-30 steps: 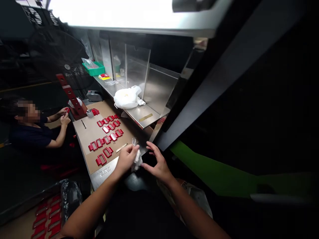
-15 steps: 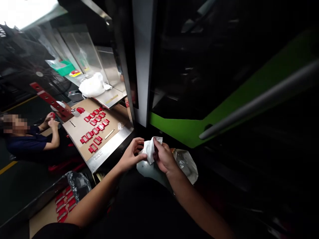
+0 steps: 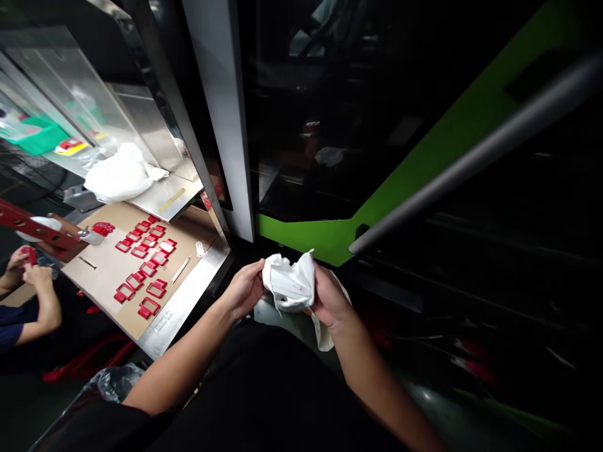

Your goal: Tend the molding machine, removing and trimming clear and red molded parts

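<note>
Plainly, I have both hands on one thing: the white cloth point(image 3: 291, 284), held up in the air to the right of the table point(image 3: 191, 292) and not touching it. The left hand point(image 3: 247, 290) pinches the side toward the table between thumb and fingers; the right hand point(image 3: 332, 300) grips the side farther from the table, its fingers largely hidden behind the folds. I judge it light and limp, likely to sag wherever I give slack, hardly slippery or fragile. Whether anything is wrapped inside, I can't tell. I'd take it by those two outer edges, with gentle tension between.
</note>
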### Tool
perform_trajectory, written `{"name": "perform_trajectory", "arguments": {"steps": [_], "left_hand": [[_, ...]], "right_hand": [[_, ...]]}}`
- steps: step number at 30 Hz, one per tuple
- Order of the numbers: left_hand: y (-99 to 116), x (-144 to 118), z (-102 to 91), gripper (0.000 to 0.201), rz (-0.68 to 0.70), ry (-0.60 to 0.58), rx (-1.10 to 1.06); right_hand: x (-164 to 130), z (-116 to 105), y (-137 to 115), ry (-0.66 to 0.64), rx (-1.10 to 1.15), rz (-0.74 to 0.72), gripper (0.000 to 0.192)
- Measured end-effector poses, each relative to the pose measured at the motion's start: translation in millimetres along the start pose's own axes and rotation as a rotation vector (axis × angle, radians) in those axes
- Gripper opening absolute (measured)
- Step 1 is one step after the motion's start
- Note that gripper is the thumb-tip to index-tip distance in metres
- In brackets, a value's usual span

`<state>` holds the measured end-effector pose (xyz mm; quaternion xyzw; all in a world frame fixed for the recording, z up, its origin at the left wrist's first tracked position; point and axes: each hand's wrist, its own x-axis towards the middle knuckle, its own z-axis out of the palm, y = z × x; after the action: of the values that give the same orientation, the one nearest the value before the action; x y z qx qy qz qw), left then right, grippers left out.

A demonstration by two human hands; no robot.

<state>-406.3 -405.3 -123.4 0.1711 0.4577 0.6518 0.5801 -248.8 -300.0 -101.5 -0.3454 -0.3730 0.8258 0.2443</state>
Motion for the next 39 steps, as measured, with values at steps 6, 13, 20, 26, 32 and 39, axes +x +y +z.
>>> {"name": "perform_trajectory", "arguments": {"steps": [6,13,20,26,32,39], "left_hand": [[-6.3,19.3,16.6,0.053,-0.102,-0.134,-0.158],[11.0,47.9,17.4,0.077,-0.076,-0.191,0.036],[-51.9,104.1,15.8,0.053,-0.35,-0.114,0.103],[-55.6,109.7,30.7,0.085,-0.425,-0.482,0.231],[-69.9,125.7,71.5,0.042,-0.094,-0.49,0.526],[-117.3,112.0,171.1,0.036,0.006,-0.468,0.617]], "right_hand": [[-7.2,-7.8,-1.6,0.02,0.066,0.027,0.059],[-41.2,-41.6,-21.4,0.184,0.075,-0.192,0.06],[-41.9,-82.3,41.2,0.506,0.117,-0.057,0.039],[-98.4,-100.0,41.7,0.619,-0.081,-0.168,0.038],[-147.2,-148.3,5.9,0.788,-0.645,-0.333,0.031],[-181.7,-245.1,-33.9,0.76,-0.364,-0.739,0.016]]}}
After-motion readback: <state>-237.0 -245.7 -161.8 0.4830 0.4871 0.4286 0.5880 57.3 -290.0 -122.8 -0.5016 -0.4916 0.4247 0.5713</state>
